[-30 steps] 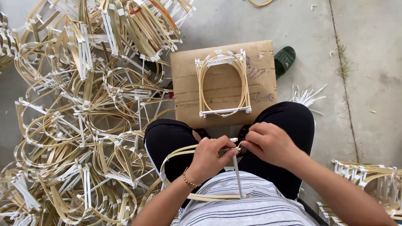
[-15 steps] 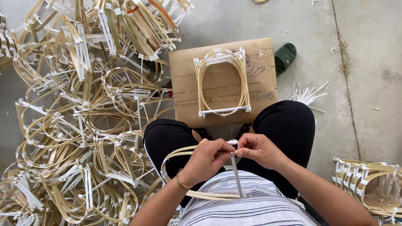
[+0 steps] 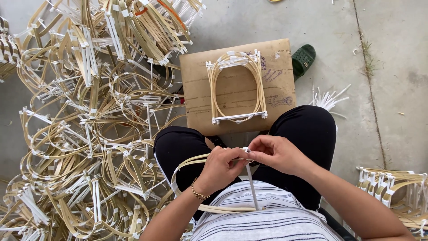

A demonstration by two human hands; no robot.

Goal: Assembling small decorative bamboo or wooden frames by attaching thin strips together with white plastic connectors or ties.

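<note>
Seen from the head camera: sitting over the lap, pinching both hands together at one joint of a bamboo strip loop (image 3: 187,167). Left hand (image 3: 221,166) clenching around the top of the loop, fingers curled over the pale strip; right hand (image 3: 276,154) gripping with thumb and fingertips the upper end of a white binding strip (image 3: 252,187) right beside the left thumb. Hanging down from the pinch, that white strip, nearly upright, long axis running from the hands toward the striped shirt (image 3: 267,218), lower end pointing at the body. Lying flat across the thighs, the loop, its long axis running left to right, curved end bulging out past the left knee. Judging the step as binding the joint: keeping the left grip firm so the bamboo ends stay lapped, pulling the white strip taut and close to the joint, avoiding slack. Resting ahead on a cardboard-covered block (image 3: 196,89): a finished frame (image 3: 214,85), long axis pointing away from the body. Spreading to the left: a heap of frames (image 3: 80,134).
</note>
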